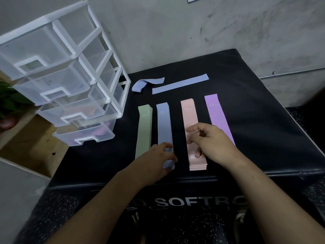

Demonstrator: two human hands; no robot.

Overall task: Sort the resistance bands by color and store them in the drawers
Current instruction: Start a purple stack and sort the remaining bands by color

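Four sorted stacks of bands lie side by side on the black padded box [255, 120]: a green stack [144, 131], a blue stack [164, 125], a pink stack [190, 117] and a purple stack [218, 117]. My left hand [158, 161] grips the near end of the blue stack, fingers curled round its edge. Over the pink stack's near half hovers my right hand [209, 141], fingers loosely curled, fingertips touching the pink bands. Two loose blue bands lie farther back, one flat [180, 84] and one crumpled [146, 83].
A clear plastic drawer unit [70, 76] with white frame stands at the box's left back corner, its four drawers partly pulled out; the lower two hold something pinkish. A wooden shelf [35, 147] and a plant [10, 101] are at left. A concrete wall rises behind.
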